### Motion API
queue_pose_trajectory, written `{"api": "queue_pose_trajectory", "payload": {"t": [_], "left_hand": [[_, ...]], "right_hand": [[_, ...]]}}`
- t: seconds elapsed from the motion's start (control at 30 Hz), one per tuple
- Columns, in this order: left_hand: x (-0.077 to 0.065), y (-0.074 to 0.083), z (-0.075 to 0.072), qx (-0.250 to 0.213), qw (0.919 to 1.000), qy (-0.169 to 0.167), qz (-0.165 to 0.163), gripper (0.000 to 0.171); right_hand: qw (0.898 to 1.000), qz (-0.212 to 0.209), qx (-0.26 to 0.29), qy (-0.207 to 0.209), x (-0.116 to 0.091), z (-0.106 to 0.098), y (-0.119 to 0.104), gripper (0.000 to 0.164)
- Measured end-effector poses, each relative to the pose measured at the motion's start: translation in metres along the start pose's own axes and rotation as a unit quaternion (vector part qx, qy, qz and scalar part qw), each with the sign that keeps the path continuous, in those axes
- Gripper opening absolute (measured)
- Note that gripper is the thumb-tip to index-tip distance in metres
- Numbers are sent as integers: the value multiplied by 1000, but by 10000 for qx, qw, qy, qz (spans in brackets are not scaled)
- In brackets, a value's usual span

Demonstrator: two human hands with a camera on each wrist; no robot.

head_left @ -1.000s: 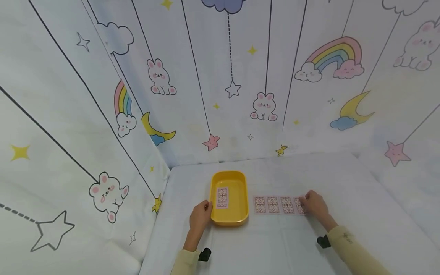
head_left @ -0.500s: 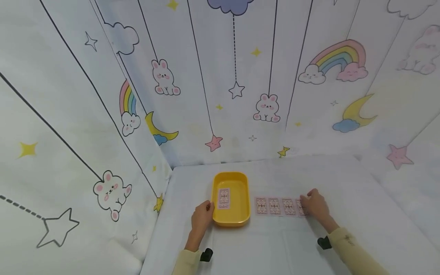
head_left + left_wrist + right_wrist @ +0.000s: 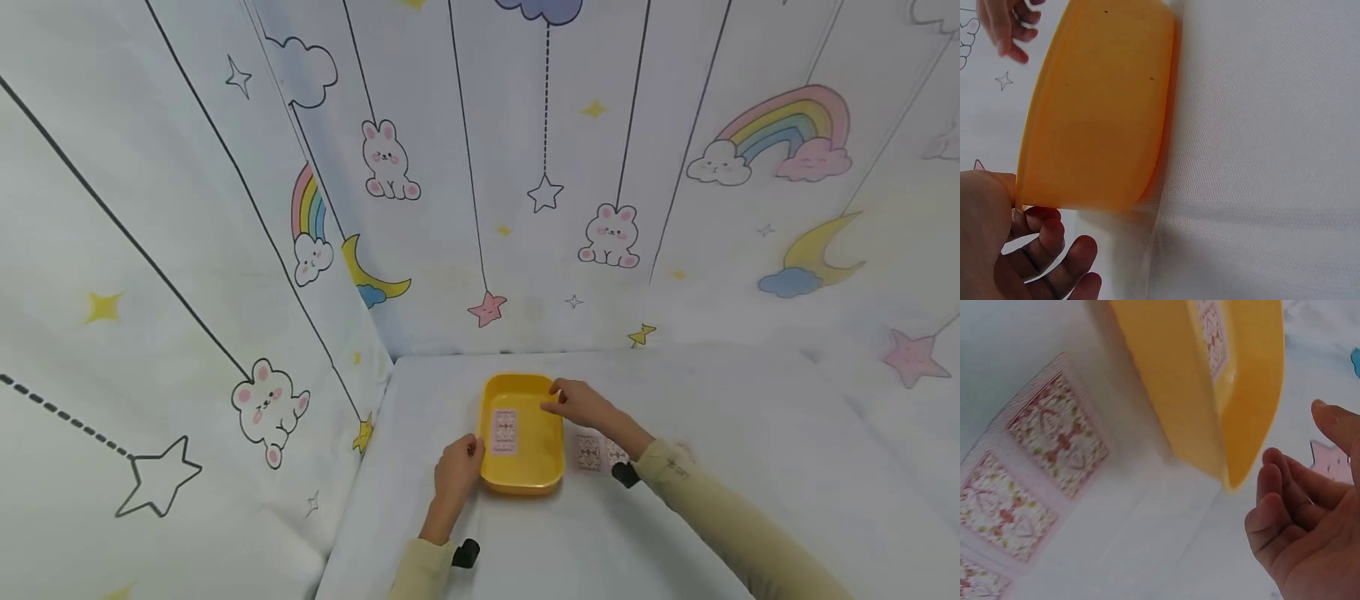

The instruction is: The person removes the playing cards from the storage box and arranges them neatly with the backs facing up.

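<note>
My left hand (image 3: 458,468) pinches the left rim of a yellow plastic tray (image 3: 521,483). In the left wrist view its thumb is at the rim and its fingers (image 3: 1054,237) curl below, against the outer wall. Patterned playing cards (image 3: 505,432) lie face down and overlapping inside the tray on its left side. Over the tray's right rim hovers my right hand (image 3: 587,406). The right wrist view shows its thumb and fingers (image 3: 1266,515) apart, with nothing between them. Right of the tray, a row of face-down playing cards (image 3: 1060,434) lies on the table, partly hidden by my right forearm in the head view.
A white cloth (image 3: 555,550) covers the table. Behind and to the left rise white cloth walls (image 3: 435,250) printed with bunnies, stars and rainbows. A black wrist mount (image 3: 466,553) sits at the left sleeve, another mount (image 3: 625,475) at the right.
My right hand has left the right end of the card row and moved left to the tray's rim. My left hand stays at the tray. The head view has shifted slightly.
</note>
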State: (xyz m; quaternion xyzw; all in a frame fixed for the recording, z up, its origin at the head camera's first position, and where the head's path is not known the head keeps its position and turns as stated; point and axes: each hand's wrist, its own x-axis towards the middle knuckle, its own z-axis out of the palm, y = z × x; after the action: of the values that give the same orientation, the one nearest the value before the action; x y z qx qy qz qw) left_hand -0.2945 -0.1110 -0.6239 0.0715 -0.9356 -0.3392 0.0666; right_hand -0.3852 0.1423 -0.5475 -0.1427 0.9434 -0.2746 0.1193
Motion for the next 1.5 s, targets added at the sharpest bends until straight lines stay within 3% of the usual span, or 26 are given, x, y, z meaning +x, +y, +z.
{"api": "queue_pose_trajectory", "payload": {"t": [0.17, 0.33, 0.43, 0.53, 0.77, 0.87, 1.0, 1.13, 1.33, 1.5], "left_hand": [[-3, 9, 8, -13, 9999, -141, 60, 29], [-8, 16, 13, -71, 9997, -183, 115, 31], [-10, 19, 16, -95, 9995, -184, 227, 31], [-11, 24, 17, -149, 9993, -133, 330, 31], [-6, 30, 18, -116, 9991, -133, 380, 32], [-2, 29, 16, -2, 9995, -54, 306, 32], [1, 26, 12, 49, 9996, 26, 271, 32], [2, 19, 9, 12, 9996, 61, 264, 31], [4, 5, 5, 27, 10000, 59, 75, 31], [3, 0, 1, 15, 10000, 93, 19, 30]], "right_hand": [[9891, 3, -1099, -984, 27, 29, -20, 57], [9776, 279, -1632, -1296, 35, 49, -28, 81], [9761, 404, -1762, -1208, 34, 55, -29, 90], [9753, 245, -1941, -1022, 32, 55, -27, 92], [9822, 187, -1738, -689, 36, 48, -24, 102], [9841, 1, -1707, -497, 44, 52, -22, 90], [9953, -217, -913, -223, 53, 55, -20, 55], [9987, -102, 481, -145, 54, 54, -20, 34], [9776, -106, 2101, -30, 50, 41, -24, 33], [9674, 126, 2528, -96, 34, 15, -5, 44]]}}
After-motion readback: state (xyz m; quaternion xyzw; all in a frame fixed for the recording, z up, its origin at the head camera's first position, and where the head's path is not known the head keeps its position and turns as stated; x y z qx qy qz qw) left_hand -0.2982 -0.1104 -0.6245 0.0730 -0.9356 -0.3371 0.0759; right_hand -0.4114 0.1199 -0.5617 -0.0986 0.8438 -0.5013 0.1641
